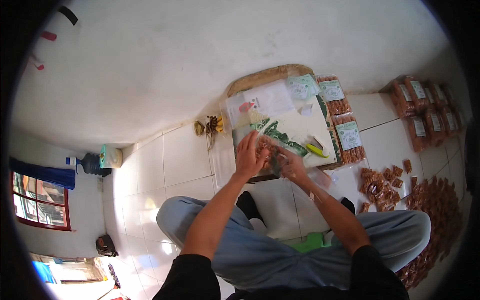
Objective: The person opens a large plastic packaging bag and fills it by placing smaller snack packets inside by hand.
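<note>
Between my hands is a clear plastic bag of small reddish-brown snack packets (266, 149), held over the near part of a low board-topped table (300, 117). My left hand (249, 156) presses along the bag's left side, its fingers pointing away from me and its thumb over the packets. On the other side, my right hand (291, 164) is closed on the plastic, its fingertips partly hidden. A yellow-green stapler (317, 148) lies right of my right hand. Beyond it are a stack of clear plastic bags (267, 102) and green printed labels (301, 87).
Labelled, filled packs (350, 137) lie along the table's right edge, with more packs (425, 107) stacked at far right. Loose snack packets (382, 187) and a large pile (440, 215) cover the floor at right. Bananas (216, 123) lie left of the table, by the wall.
</note>
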Motion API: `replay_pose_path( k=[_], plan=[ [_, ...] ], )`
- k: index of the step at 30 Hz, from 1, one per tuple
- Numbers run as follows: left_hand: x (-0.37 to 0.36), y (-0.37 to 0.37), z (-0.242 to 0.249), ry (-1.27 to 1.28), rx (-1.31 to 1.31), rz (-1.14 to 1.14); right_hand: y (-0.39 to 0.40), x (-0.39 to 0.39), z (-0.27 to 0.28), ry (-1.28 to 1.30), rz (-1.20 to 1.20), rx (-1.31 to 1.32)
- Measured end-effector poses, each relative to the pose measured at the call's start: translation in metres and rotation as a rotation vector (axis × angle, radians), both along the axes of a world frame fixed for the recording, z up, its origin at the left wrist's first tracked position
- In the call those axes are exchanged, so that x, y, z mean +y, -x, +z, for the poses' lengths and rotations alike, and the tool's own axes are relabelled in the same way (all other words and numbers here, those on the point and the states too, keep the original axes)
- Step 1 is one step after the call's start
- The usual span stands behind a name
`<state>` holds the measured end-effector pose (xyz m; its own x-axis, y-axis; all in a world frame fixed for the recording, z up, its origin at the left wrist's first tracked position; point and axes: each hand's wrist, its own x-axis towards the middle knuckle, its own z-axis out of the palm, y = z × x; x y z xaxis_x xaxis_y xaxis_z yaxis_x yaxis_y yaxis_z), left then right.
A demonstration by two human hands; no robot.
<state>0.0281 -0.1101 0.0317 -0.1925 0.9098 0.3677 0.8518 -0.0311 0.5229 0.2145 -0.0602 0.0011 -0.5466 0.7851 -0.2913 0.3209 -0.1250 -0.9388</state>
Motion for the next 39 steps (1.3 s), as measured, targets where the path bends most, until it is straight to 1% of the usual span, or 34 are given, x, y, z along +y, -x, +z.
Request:
replay_pose_path(
  k=[1,2,3,4,5,6,8,9,11,12,13,15,17,21,23,24,26,27,28,29,30,32,33,35,38,39],
  plan=[
    [-0.004,0.004,0.013,0.025,0.256,-0.198,0.004,0.001,-0.03,-0.192,-0.047,0.199],
    [-0.004,0.011,0.013,0.137,0.421,-0.283,0.006,0.002,-0.038,-0.287,-0.072,0.303],
    [-0.004,0.012,0.017,0.136,0.422,-0.279,0.008,0.003,-0.038,-0.386,-0.091,0.403],
    [-0.003,0.012,0.021,0.178,0.474,-0.359,0.009,0.005,-0.039,-0.559,-0.098,0.34],
    [-0.002,0.012,0.025,0.22,0.524,-0.442,0.008,0.006,-0.04,-0.645,-0.099,0.306],
    [0.0,0.013,0.026,0.219,0.523,-0.442,0.007,0.006,-0.036,-0.731,-0.105,0.271],
    [0.003,0.015,0.028,0.248,0.615,-0.454,0.001,0.001,-0.009,-0.291,-0.003,0.02],
    [0.003,0.015,0.026,0.248,0.615,-0.454,-0.001,0.001,0.001,-0.291,-0.003,0.02],
    [0.005,0.015,0.022,0.296,0.694,-0.447,-0.001,0.003,0.015,0.064,0.116,-0.039],
    [0.006,0.016,0.021,0.297,0.694,-0.447,0.002,0.003,0.007,0.065,0.116,-0.039],
    [0.006,0.016,0.019,0.28,0.688,-0.455,0.007,0.003,-0.008,-0.039,0.072,0.038],
    [0.006,0.016,0.017,0.268,0.68,-0.465,0.015,0.006,-0.038,-0.136,0.028,0.114],
    [0.006,0.014,0.021,0.248,0.677,-0.482,0.02,0.014,-0.057,-0.532,0.016,0.208],
    [0.009,0.013,0.024,0.277,0.693,-0.507,0.017,0.016,-0.033,-0.484,0.023,0.132],
    [0.012,0.016,0.023,0.313,0.681,-0.524,0.019,0.015,-0.026,-0.289,-0.033,0.041],
    [0.012,0.017,0.023,0.314,0.684,-0.525,0.02,0.015,-0.017,-0.29,-0.035,0.043],
    [0.01,0.018,0.021,0.315,0.67,-0.51,0.021,0.014,-0.001,-0.133,-0.041,-0.171],
    [0.011,0.018,0.019,0.316,0.67,-0.512,0.024,0.014,-0.016,-0.131,-0.042,-0.171],
    [0.01,0.018,0.018,0.309,0.665,-0.518,0.03,0.013,-0.042,-0.098,-0.101,-0.043],
    [0.01,0.019,0.017,0.302,0.66,-0.524,0.034,0.012,-0.057,-0.065,-0.159,0.084],
    [0.01,0.018,0.017,0.303,0.661,-0.524,0.033,0.011,-0.049,-0.064,-0.159,0.085],
    [0.011,0.018,0.019,0.288,0.649,-0.55,0.031,0.01,-0.019,-0.447,-0.212,0.047],
    [0.011,0.018,0.019,0.289,0.652,-0.55,0.031,0.012,-0.017,-0.447,-0.212,0.05],
    [0.012,0.018,0.017,0.284,0.612,-0.568,0.032,0.016,-0.012,-0.288,-0.172,-0.037],
    [0.012,0.02,0.015,0.297,0.574,-0.579,0.034,0.018,-0.024,-0.345,-0.19,-0.044],
    [0.012,0.019,0.014,0.3,0.578,-0.574,0.034,0.02,-0.02,-0.271,-0.181,0.003]
  ],
)
